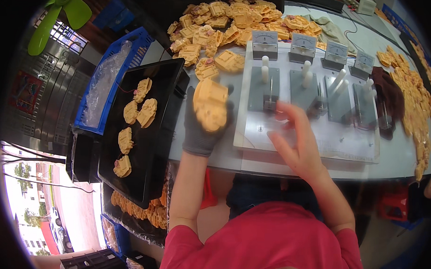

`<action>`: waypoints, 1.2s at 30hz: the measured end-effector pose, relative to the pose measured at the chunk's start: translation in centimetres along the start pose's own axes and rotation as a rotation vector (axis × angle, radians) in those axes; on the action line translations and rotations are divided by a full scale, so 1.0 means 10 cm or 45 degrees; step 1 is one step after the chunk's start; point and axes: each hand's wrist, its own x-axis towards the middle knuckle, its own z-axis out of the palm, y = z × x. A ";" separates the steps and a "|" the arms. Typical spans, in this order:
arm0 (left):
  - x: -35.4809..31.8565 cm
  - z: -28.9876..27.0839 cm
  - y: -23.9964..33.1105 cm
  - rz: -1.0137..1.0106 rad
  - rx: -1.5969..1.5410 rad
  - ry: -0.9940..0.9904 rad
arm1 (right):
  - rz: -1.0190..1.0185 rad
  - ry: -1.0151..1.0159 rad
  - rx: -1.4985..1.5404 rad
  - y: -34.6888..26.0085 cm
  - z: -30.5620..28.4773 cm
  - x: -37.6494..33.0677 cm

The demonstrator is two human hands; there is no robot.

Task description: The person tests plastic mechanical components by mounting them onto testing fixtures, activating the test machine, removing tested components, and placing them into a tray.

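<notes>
My left hand [198, 132], in a dark grey glove, holds a yellow plastic part [210, 106] that covers most of my palm; my fingers are largely hidden behind it, so I can't tell how firmly they close. My bare right hand [299, 143] has nothing in it that I can see. Its thumb and fingers stand wide apart above the near edge of the white fixture plate [253, 129], and the fingertips are close to a small dark block [270, 105] just beyond them. The blur keeps me from telling whether they touch it.

If my left grip is as loose as it looks, a tilt of the wrist could let the part slide off onto the bench. Swinging it carelessly to the right could knock it against the plate's edge or the white pegs [265, 68], which stand beyond my right fingertips. Setting it down too far ahead could mix it with the yellow pile [240, 15] beyond my left hand, or, to the left, with the loose parts [147, 113] in the black tray [147, 151], because they look much alike.

The part's long axis runs roughly in line with my left forearm, away from me. Its broad, boxy end points forward past my fingers, and the rounder, knobbly end points back toward my wrist. The boxed recess faces up.
</notes>
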 end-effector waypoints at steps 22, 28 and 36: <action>0.07 -0.03 0.09 0.307 0.792 -0.060 | 0.136 -0.081 0.160 0.07 0.01 0.01; 0.05 -0.09 0.06 0.154 0.234 -0.062 | 0.140 -0.099 0.144 0.07 -0.01 0.01; -0.02 -0.20 0.07 0.192 0.794 0.079 | 0.152 -0.097 0.179 0.06 0.00 0.04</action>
